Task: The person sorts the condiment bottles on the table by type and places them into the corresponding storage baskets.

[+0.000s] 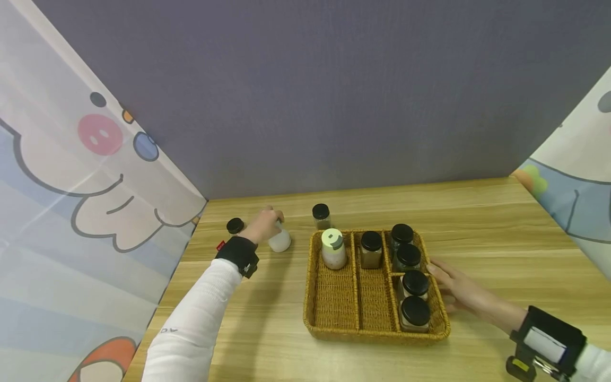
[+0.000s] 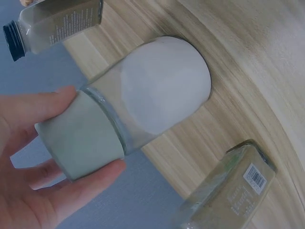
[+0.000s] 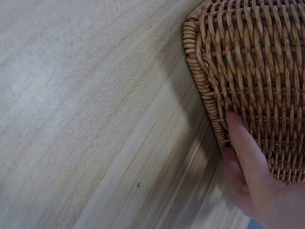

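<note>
My left hand [image 1: 261,227] grips the pale green lid [image 2: 81,136] of a glass shaker jar [image 1: 280,242] holding white contents. Thumb and fingers lie around the lid, and the jar's base is on or just above the wooden table. Against the right side of a woven basket [image 1: 333,297] rests my right hand [image 1: 460,286], its thumb extended along the weave. A green-lidded jar [image 1: 334,257] stands in the basket's left compartment and a black-lidded jar [image 1: 371,257] in the middle one. Several black-lidded jars [image 1: 414,313] fill the two right compartments.
Behind the basket stands a black-lidded spice jar [image 1: 321,216]. Another black-lidded jar [image 1: 235,225] is partly hidden beside my left hand. A grey panel [image 1: 334,106] rises at the table's back edge, with a cartoon-printed cloth [image 1: 57,239] on the left.
</note>
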`<state>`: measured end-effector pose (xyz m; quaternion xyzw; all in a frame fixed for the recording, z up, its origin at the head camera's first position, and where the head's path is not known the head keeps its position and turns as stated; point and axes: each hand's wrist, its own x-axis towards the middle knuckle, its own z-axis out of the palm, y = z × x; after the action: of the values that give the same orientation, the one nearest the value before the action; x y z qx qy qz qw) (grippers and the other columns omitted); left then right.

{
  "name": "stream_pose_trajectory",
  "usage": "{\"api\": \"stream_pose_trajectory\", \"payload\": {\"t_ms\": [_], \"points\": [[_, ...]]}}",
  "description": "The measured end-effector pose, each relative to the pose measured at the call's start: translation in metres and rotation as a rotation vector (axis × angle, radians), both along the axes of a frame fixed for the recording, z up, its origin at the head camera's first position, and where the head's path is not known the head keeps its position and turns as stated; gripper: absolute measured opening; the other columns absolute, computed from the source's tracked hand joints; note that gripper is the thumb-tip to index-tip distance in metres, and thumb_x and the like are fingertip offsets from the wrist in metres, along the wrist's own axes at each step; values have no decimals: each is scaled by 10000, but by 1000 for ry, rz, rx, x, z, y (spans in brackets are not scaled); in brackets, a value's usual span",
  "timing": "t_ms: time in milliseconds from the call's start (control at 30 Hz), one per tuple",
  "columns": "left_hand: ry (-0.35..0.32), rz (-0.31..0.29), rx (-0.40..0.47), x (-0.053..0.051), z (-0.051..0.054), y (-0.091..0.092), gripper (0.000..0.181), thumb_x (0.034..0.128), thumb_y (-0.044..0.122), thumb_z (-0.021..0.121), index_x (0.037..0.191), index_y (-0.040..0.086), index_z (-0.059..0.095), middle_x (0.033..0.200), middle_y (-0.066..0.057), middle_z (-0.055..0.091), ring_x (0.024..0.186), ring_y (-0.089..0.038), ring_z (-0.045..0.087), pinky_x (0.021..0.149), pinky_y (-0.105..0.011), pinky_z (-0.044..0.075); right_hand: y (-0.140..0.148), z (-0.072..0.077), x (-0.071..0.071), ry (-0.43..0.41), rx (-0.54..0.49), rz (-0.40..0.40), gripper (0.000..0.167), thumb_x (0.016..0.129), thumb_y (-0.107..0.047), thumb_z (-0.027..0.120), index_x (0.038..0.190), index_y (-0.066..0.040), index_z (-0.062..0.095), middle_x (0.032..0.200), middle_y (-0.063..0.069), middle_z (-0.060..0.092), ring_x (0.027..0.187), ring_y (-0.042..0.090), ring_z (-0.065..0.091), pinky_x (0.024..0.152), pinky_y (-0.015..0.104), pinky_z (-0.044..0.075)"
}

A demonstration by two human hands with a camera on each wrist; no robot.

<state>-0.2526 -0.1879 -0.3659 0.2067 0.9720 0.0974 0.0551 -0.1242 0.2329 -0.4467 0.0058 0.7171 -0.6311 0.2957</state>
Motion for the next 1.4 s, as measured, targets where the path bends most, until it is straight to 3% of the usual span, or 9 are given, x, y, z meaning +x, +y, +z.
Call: {"api": "stream_pose_trajectory", "payload": {"t_ms": [333, 633, 900, 1133, 1400], "points": [[-62, 37, 22, -4, 6, 2, 220, 731, -7, 679, 946, 18, 645, 1007, -168, 523, 886, -292, 537, 677, -314, 492, 0, 0, -1, 4, 9, -4, 713, 956, -396, 304, 1395, -24, -118, 1368, 381, -9, 1201, 549, 169, 762, 486, 484], [-56, -3, 42, -3, 7, 0, 205, 707, -25, 687, 903, 26, 659, 961, -144, 544, 854, -272, 526, 646, -292, 488, -1, -2, -2, 11, 16, -2, 710, 956, -401, 302, 1398, -28, -111, 1361, 390, 19, 1192, 546, 208, 759, 488, 484], [-78, 3, 30, 0, 12, 1, 216, 718, -7, 687, 927, 38, 659, 991, -136, 552, 898, -277, 532, 673, -295, 490, -1, -1, -1, 16, 19, 0, 711, 956, -400, 301, 1397, -18, -104, 1351, 402, 60, 1185, 539, 240, 758, 481, 487], [-84, -34, 30, 4, 23, 3, 213, 732, 13, 689, 941, 28, 653, 984, -142, 543, 900, -281, 534, 670, -298, 493, 0, -3, -1, 13, 13, -7, 713, 955, -400, 303, 1396, -20, -109, 1354, 399, 34, 1192, 543, 216, 760, 489, 484], [-64, -85, 47, 16, 46, 9, 222, 730, 1, 682, 949, 7, 649, 1006, -157, 582, 923, -289, 548, 685, -302, 506, 0, -3, -1, 10, 1, -9, 713, 956, -396, 306, 1395, -25, -117, 1358, 394, 22, 1194, 545, 204, 761, 489, 484]]}}
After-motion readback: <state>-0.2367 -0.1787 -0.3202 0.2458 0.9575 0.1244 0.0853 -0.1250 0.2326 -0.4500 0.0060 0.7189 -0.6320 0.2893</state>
